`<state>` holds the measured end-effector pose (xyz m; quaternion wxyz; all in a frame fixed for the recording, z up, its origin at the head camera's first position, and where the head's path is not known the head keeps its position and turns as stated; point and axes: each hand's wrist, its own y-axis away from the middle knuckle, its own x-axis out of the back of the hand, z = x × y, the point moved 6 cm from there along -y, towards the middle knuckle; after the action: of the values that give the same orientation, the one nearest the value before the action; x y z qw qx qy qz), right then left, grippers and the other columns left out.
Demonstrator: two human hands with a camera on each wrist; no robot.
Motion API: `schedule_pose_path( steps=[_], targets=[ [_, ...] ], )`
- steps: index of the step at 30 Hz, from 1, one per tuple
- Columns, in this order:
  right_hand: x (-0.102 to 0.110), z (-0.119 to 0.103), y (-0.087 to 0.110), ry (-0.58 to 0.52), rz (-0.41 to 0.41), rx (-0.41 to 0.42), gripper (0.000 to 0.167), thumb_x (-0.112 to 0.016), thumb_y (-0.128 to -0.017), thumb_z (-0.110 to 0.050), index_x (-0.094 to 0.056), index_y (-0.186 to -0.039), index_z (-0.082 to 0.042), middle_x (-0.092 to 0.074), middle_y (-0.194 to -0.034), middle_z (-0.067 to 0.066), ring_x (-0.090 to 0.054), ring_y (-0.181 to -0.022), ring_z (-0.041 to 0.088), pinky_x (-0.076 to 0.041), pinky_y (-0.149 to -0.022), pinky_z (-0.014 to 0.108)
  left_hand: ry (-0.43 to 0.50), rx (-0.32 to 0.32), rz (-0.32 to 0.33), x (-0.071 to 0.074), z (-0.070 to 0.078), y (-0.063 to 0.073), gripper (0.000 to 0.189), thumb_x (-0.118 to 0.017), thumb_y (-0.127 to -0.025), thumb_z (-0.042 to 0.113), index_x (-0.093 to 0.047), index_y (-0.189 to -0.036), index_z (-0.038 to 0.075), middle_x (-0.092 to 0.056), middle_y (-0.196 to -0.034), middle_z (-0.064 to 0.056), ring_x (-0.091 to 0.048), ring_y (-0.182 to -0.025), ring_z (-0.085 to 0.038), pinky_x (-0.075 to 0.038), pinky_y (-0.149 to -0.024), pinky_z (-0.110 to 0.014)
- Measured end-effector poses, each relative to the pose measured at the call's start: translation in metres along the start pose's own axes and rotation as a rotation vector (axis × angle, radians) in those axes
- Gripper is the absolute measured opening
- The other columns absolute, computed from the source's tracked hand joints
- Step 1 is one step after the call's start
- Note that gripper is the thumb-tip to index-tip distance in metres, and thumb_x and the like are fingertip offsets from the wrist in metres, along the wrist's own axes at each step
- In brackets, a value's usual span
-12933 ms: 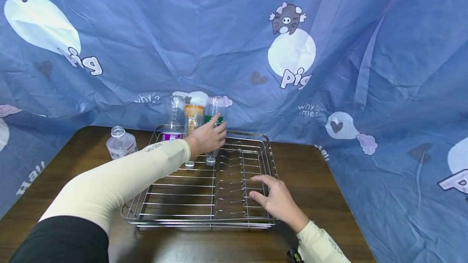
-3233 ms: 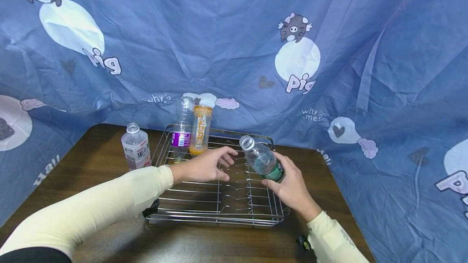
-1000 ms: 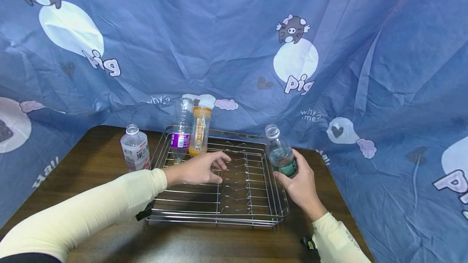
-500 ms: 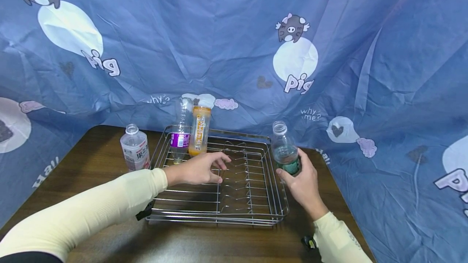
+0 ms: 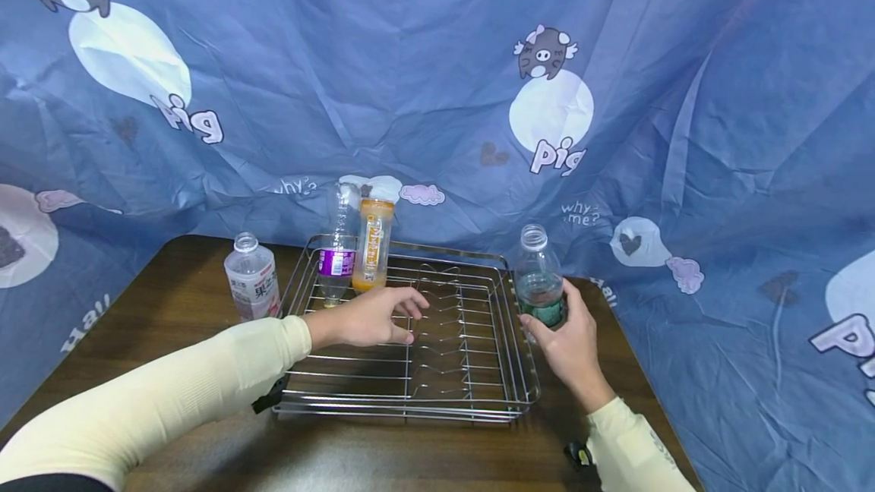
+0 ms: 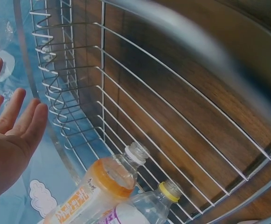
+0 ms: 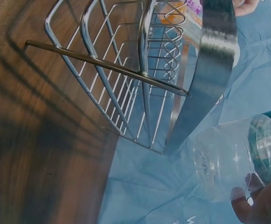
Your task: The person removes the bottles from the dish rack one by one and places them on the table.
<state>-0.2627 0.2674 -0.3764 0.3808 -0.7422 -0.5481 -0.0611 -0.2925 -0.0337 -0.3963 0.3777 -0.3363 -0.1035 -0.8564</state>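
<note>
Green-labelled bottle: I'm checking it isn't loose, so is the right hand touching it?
Touching. The head view shows it plainly: the right hand grips the green-labelled bottle low down, thumb and fingers against opposite sides.

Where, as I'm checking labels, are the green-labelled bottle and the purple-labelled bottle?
Green-labelled bottle (image 5: 538,282), head view: middle of its body.
Purple-labelled bottle (image 5: 336,263), head view: on the purple label.
</note>
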Motion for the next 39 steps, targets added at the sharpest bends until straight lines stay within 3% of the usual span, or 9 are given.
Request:
schedule_pose_path(
  steps=[13, 23, 39],
  targets=[
    [0.005, 0.005, 0.000, -0.028, 0.024, -0.056, 0.078, -0.088, -0.073, -0.008, -0.049, -0.140, -0.003, -0.063, -0.122, 0.021, -0.059, -0.108, 0.033, -0.045, -0.093, 0.044, 0.018, 0.016, -0.003, -0.001, 0.000, 0.002, 0.047, -0.079, -0.084, 0.006, -0.060, -0.127, 0.001, -0.069, -0.117, -0.011, -0.062, -0.117, -0.039, -0.048, -0.104, -0.051],
    [0.007, 0.013, 0.001, -0.034, 0.023, -0.117, 0.078, -0.087, -0.074, -0.010, -0.047, -0.141, -0.004, -0.062, -0.122, 0.021, -0.059, -0.109, 0.034, -0.046, -0.093, 0.045, -0.015, 0.018, -0.017, 0.000, 0.002, 0.004, 0.041, -0.080, -0.084, 0.009, -0.064, -0.122, 0.006, -0.070, -0.115, -0.006, -0.065, -0.112, -0.030, -0.053, -0.099, -0.044],
    [0.010, 0.020, 0.003, -0.010, 0.058, -0.127, 0.075, -0.086, -0.076, -0.010, -0.046, -0.138, 0.000, -0.062, -0.120, 0.023, -0.059, -0.109, 0.034, -0.046, -0.090, 0.042, -0.078, 0.020, -0.023, -0.001, -0.002, 0.003, 0.039, -0.080, -0.085, 0.012, -0.065, -0.121, 0.008, -0.070, -0.114, -0.004, -0.066, -0.108, -0.025, -0.053, -0.099, -0.044]
  ],
)
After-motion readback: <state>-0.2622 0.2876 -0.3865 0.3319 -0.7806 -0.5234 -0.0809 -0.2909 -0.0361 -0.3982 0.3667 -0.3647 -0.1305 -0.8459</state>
